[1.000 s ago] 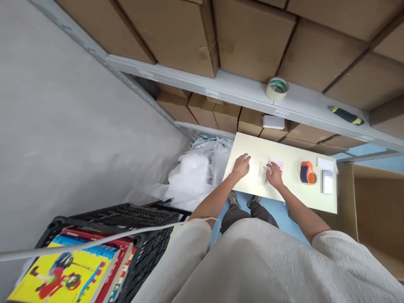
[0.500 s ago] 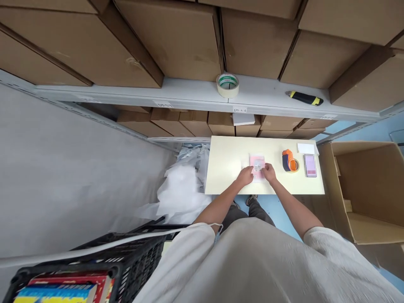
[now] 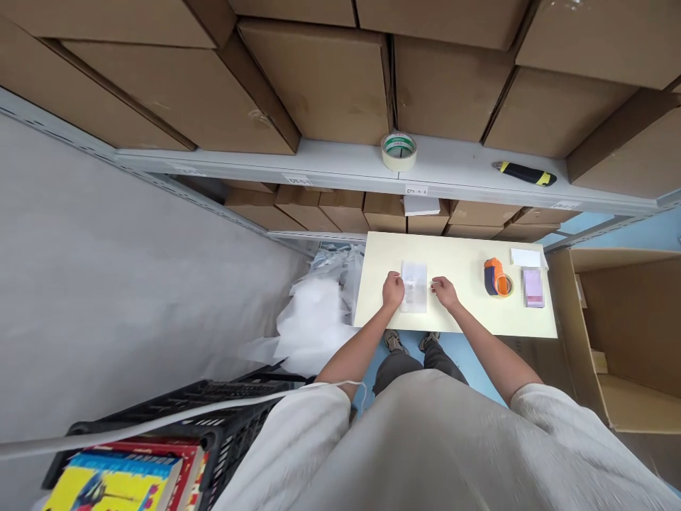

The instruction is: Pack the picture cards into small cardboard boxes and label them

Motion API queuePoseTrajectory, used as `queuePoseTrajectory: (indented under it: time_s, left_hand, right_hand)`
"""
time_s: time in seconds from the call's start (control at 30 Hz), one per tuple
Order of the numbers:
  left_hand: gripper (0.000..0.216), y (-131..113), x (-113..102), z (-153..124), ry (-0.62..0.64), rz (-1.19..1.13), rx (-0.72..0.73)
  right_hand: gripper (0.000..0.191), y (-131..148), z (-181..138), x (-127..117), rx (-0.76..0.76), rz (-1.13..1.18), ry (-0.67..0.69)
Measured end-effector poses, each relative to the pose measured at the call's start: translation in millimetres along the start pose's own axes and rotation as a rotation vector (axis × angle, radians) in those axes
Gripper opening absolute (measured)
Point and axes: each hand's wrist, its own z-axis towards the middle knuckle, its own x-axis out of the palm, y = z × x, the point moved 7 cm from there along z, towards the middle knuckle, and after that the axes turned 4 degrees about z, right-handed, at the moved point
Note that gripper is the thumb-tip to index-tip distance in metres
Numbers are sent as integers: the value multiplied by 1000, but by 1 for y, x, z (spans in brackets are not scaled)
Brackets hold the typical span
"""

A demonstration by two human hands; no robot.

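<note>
One pale flat packet [image 3: 413, 287] is lying on the counter [image 3: 462, 316], long axis running near to far, between the two hands. Left hand [image 3: 392, 290] is touching its left edge, fingers curled, clamped or not I cannot tell. Right hand [image 3: 445, 293] is resting just right of it, fingers loosely bent and empty. One tape dispenser [image 3: 497, 278] and one phone [image 3: 533, 287] are sitting further right.
</note>
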Motion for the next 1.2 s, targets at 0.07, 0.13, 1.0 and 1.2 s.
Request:
queuePoseTrajectory:
  time_s: [0.07, 0.13, 1.0, 1.2]
  left_hand:
    - [31, 10, -5, 2, -10, 9, -22]
    - [30, 16, -4, 2, -6, 11, -11]
    - [54, 38, -63, 33, -33, 144, 265]
    - [61, 48, -70, 46, 100, 302, 301]
  right_hand:
    - [29, -7, 1, 4, -10, -96, -14]
    - [27, -12, 2, 8, -13, -176, -28]
    - [15, 65, 69, 138, 71, -150, -78]
    - [17, 84, 89, 173, 86, -239, -83]
